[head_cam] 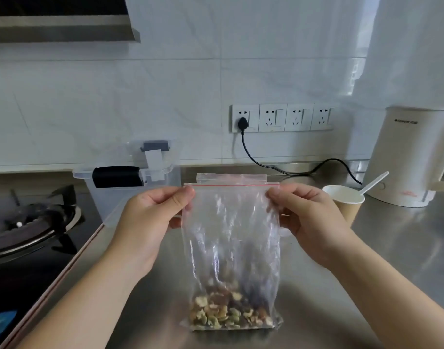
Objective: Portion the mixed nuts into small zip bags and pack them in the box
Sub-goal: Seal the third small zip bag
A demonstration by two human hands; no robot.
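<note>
Behind the zip bag [231, 243], white tiled wall [165, 84] w/ a socket strip [282, 118], one black plug in. Steel worktop [392, 248] runs under the bag; gas hob [32, 222] left of it, white kettle [412, 157] right. Clear box [130, 182] sits behind-left of bag, paper cup [346, 200] w/ spoon behind-right. Bag hangs upright, mixed nuts [228, 311] at its bottom. Left hand [150, 217] & right hand [311, 217]: fingers pinch the bag's top corners.
</note>
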